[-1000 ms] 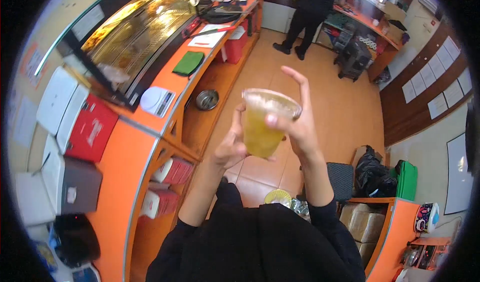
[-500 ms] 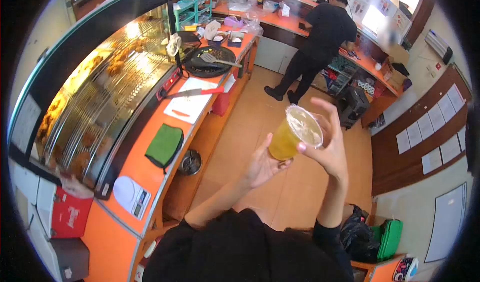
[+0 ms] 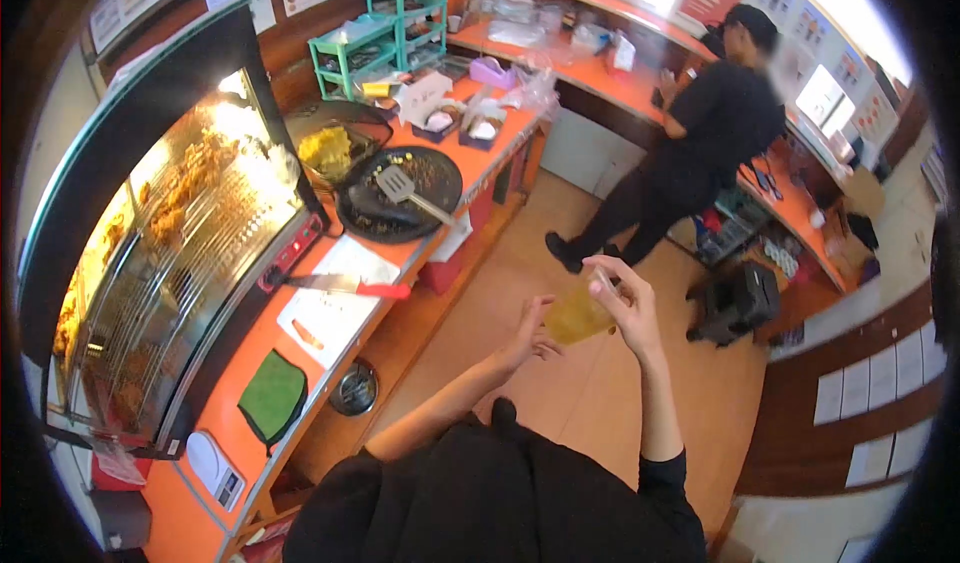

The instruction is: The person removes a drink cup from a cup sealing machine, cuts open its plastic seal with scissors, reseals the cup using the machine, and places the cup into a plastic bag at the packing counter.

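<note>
A clear plastic cup of yellow-green drink [image 3: 575,317] is held up in front of my chest, tilted and slightly blurred. My right hand [image 3: 632,308] is closed around its upper end, thumb and fingers at the rim, hiding most of the top. On the cup's other side is my left hand [image 3: 528,335], its fingers spread apart along the wall. Whether those fingertips press on the cup is hard to make out.
To the left, an orange counter [image 3: 225,403] holds a glass display warmer [image 3: 180,253], a red-handled knife [image 3: 350,286], a green cloth item [image 3: 272,395], a kitchen scale [image 3: 213,468] and a black pan [image 3: 400,198] with a spatula. A co-worker [image 3: 715,113] stands at the back counter.
The cup has tipped over further and sits lower. My left hand's hold has loosened into spread fingers, while my right hand has closed at the rim. The view has shifted toward the back counter.
</note>
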The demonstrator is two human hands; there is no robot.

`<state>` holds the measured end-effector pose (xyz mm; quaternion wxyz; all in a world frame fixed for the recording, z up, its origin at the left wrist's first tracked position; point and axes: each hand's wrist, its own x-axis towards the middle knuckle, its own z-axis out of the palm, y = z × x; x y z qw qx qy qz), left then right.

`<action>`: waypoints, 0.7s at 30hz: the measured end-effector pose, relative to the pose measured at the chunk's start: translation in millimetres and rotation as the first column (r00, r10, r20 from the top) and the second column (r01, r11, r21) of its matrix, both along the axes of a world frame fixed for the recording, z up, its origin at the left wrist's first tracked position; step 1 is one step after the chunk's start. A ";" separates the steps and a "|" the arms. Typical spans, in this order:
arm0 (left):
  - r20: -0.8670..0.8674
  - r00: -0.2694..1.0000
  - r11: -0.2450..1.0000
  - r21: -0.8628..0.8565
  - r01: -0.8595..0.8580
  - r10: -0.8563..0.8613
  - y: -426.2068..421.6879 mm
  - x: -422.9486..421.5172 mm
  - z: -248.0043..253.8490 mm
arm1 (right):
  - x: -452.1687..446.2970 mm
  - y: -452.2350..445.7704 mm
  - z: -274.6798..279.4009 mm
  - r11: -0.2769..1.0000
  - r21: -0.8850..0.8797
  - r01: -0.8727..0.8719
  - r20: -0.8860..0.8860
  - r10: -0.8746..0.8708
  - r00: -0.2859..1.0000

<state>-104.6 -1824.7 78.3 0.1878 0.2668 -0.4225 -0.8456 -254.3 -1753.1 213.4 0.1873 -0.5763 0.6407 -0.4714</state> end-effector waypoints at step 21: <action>0.193 0.612 0.563 -0.660 -0.497 0.767 -383.0 -85.5 -49.8 | -100.8 -559.6 -180.2 0.874 0.146 -0.463 -0.425 0.478 0.768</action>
